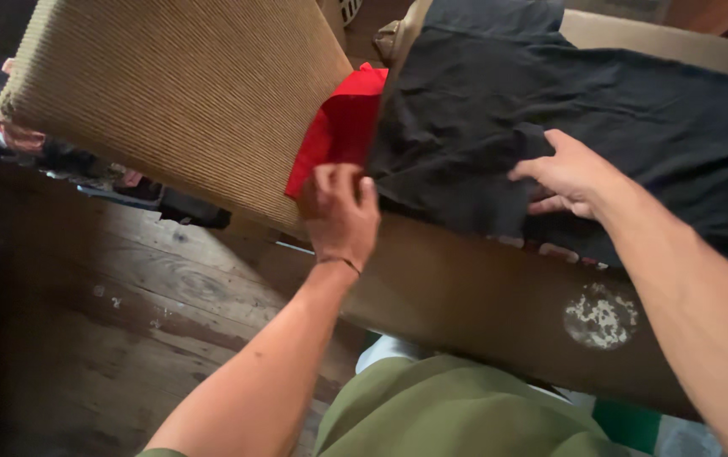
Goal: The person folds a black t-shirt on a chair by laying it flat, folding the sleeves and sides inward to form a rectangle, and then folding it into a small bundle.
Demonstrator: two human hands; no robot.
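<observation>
A black garment lies spread over a brown surface. My right hand rests on the garment's near edge with the fingers pinching the dark fabric. My left hand is closed around the lower corner of a red cloth, which lies between the black garment and a tan ribbed cushion. The red cloth is partly tucked under the black garment's left edge.
A worn wooden floor lies at the lower left. Crumpled clothes sit behind the cushion on the left. The brown surface has a white scuffed patch. My olive-green trousers fill the bottom centre.
</observation>
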